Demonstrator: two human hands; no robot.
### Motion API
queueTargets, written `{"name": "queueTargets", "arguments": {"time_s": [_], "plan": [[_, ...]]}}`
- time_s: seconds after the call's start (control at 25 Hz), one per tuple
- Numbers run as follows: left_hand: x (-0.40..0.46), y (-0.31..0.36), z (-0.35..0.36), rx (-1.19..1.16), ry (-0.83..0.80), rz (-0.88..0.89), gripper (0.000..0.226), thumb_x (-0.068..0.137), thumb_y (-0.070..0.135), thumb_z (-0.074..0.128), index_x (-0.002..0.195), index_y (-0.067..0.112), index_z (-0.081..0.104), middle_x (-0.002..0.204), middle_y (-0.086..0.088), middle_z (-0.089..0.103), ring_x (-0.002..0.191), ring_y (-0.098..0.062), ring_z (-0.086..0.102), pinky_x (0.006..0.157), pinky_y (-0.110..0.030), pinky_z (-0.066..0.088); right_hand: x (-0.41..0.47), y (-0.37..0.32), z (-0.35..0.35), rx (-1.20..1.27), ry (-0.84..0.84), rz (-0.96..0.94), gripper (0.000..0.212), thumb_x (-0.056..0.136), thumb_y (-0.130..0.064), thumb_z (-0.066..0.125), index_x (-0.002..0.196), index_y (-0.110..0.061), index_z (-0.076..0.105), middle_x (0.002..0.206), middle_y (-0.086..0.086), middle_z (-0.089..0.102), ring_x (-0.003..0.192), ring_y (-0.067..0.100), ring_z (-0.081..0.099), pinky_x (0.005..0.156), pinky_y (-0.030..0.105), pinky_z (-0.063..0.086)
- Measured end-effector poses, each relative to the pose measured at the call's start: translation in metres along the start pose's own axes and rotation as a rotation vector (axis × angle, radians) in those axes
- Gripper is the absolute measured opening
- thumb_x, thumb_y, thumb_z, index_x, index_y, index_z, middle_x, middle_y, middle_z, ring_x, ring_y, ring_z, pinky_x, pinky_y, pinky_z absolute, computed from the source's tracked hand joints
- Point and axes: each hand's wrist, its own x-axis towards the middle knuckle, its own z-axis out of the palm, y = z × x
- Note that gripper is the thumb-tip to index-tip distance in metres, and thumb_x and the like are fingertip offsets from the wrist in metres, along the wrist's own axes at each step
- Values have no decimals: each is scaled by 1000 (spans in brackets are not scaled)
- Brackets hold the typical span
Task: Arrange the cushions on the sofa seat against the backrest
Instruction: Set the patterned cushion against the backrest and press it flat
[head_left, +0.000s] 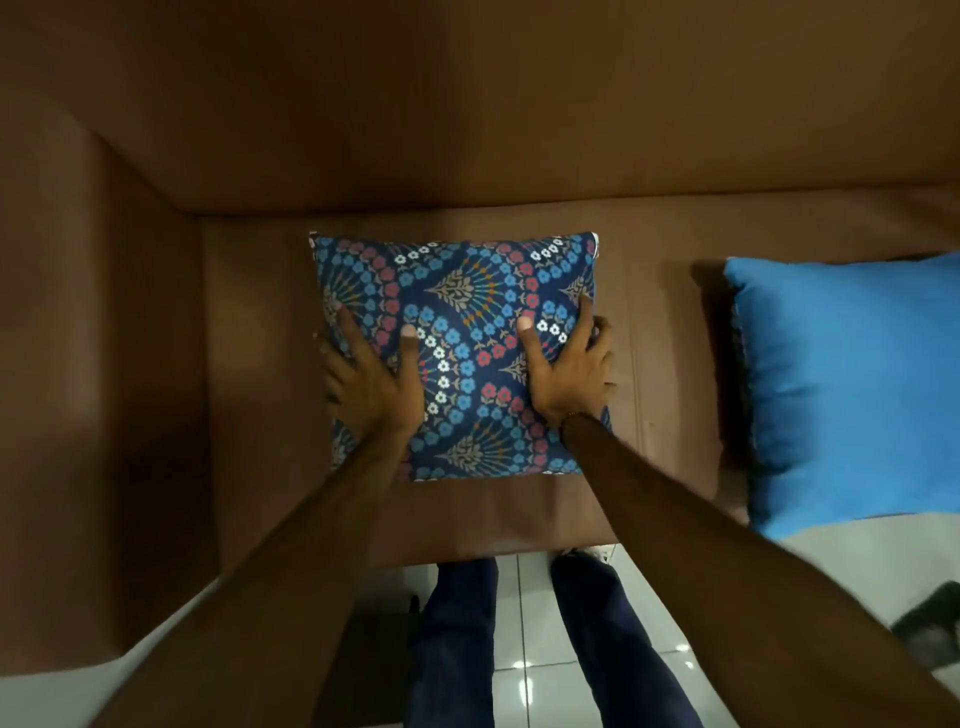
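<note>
Now gripping the patterned cushion (457, 358) at frame centre, left hand (371, 384) and right hand (569, 371) clamped on opposite edges. Likely steering it squarely toward the backrest (467, 114). Blue cushion (852, 389) waiting at right.

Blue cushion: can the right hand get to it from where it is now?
Probably yes. The blue cushion lies on the seat to the right of the patterned cushion, with only bare sofa between. But the right hand is gripping the patterned cushion's edge and must let go first.
</note>
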Motion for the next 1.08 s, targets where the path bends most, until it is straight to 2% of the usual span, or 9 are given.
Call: {"name": "queueTargets", "arguments": {"time_s": [0.16,0.24,0.32,0.44,0.52,0.64,0.76,0.92,1.08], "plan": [[33,-2,-12,-215,-46,-323,102,85,89,26,160,21,34,164,-14,42,152,-38,36,125,-59,25,25,-4,-11,224,-72,252,98,92,-85,49,164,-21,39,166,12,50,149,41,51,124,64,33],[38,3,-35,-454,-154,-385,100,80,90,41,153,22,46,157,-9,52,146,-33,47,123,-56,36,29,-18,-37,421,-152,274,89,87,-81,62,151,-20,53,155,8,63,140,37,61,123,58,43],[28,13,-66,-705,-194,-298,85,85,74,63,151,23,49,151,-4,59,137,-27,58,116,-51,49,26,-37,-65,590,-169,184,76,85,-73,73,142,-25,57,149,3,68,135,29,66,121,52,49],[24,26,-115,-871,-176,-75,61,93,47,72,144,19,53,135,4,68,123,-14,69,95,-33,63,26,-80,-97,845,-63,28,61,79,-73,68,124,-33,57,138,-3,70,132,20,67,121,47,50],[37,41,-140,-918,-141,61,55,97,33,70,145,14,51,134,4,67,119,-3,69,91,-22,61,34,-110,-114,894,-36,-60,57,81,-76,59,122,-37,55,138,-6,68,134,18,65,121,47,49],[64,68,-161,-968,-142,124,60,103,27,61,156,16,36,158,-5,51,139,-14,55,114,-35,50,47,-137,-115,901,-101,-118,69,90,-77,51,142,-33,47,149,-5,61,139,18,61,123,47,47],[86,78,-154,-901,-162,106,65,106,44,49,162,23,24,165,-4,43,148,-22,48,120,-43,44,59,-138,-94,885,-200,-103,63,108,-61,46,158,-24,37,157,2,55,143,24,58,126,52,45],[107,78,-143,-784,-155,81,72,104,59,39,164,26,18,169,-2,38,152,-24,44,123,-50,42,67,-130,-79,812,-215,-79,58,99,-73,46,142,-36,35,143,-9,56,133,18,60,123,47,46],[113,81,-136,-770,-133,57,73,105,59,37,164,22,19,168,-5,39,150,-23,44,116,-30,42,66,-124,-82,751,-217,-93,72,89,-83,48,140,-33,44,122,-25,59,110,-3,61,114,42,50]]}}
